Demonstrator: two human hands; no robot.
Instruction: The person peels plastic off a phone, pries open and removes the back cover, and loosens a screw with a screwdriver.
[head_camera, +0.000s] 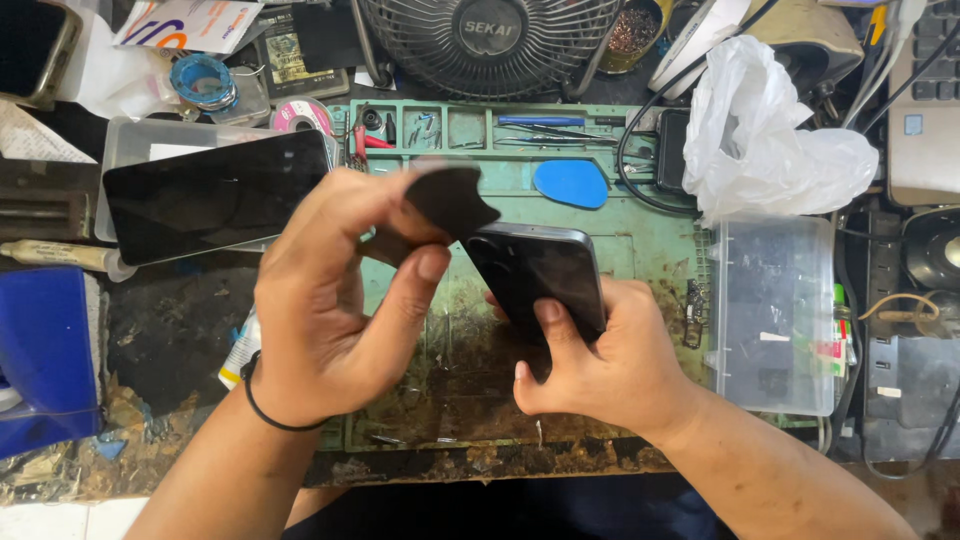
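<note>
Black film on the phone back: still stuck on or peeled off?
Mostly peeled off. The left hand holds the black film lifted above the phone, which the right hand grips; only its lower edge nears the phone's top corner.

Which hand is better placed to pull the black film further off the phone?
The left hand. Its fingers already pinch the black film above the dark phone. The right hand grips the phone, so it is probably busy steadying it.
</note>
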